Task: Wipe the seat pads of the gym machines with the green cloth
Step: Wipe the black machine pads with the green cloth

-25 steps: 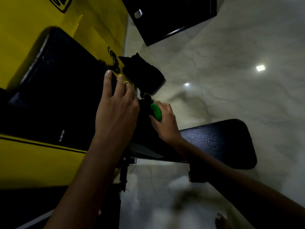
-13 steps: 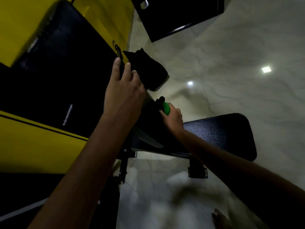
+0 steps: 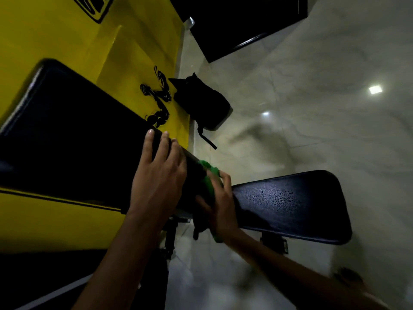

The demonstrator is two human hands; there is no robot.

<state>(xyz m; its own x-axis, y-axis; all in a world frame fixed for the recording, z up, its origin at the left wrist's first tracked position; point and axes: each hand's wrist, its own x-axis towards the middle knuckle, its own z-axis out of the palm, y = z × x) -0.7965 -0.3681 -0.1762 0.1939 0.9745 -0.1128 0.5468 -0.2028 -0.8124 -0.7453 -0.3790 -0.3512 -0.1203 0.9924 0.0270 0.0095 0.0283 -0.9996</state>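
Observation:
A black bench has a raised back pad (image 3: 73,139) on the left and a flat seat pad (image 3: 297,204) on the right, dotted with wet droplets. My left hand (image 3: 161,175) rests flat on the lower end of the back pad, fingers straight. My right hand (image 3: 219,202) grips the green cloth (image 3: 209,177) and presses it where the two pads meet. Most of the cloth is hidden under my palm; a green bit shows below my wrist.
A yellow wall (image 3: 93,45) with black lettering stands behind the back pad. A black bag (image 3: 201,104) lies on the pale tiled floor (image 3: 312,108) by the wall. A dark cabinet (image 3: 241,21) sits at the top. The bench's metal frame (image 3: 169,238) is under the pads.
My right hand has slid the cloth down the lower end of the back pad toward the seat. The camera shifted, so the back pad sits lower in view. My left hand stays on the pad.

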